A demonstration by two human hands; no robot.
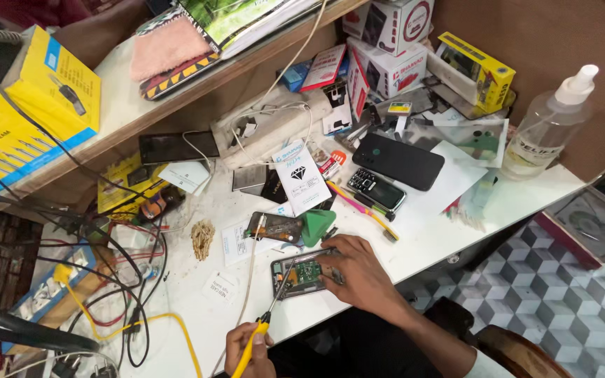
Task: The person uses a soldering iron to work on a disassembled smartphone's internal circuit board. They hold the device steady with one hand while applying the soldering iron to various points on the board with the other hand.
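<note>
An opened phone [301, 274] with its green circuit board exposed lies near the front edge of the white worktable [449, 231]. My right hand [360, 274] rests on its right end, fingers pressing it down. My left hand [248, 350], at the bottom edge, grips a yellow-handled screwdriver [255, 339]. Its thin shaft runs up to the phone's left part. Just behind lie another opened phone [274, 227] and a green triangular pick [318, 225].
A black smartphone [399, 161], a keypad phone [378, 190], a spray bottle [549, 127], small boxes [390, 66], a power strip [274, 129], and a wood shelf [197, 84] fill the back. Tangled cables [117, 280] cover the left. A tiled floor [561, 301] is at right.
</note>
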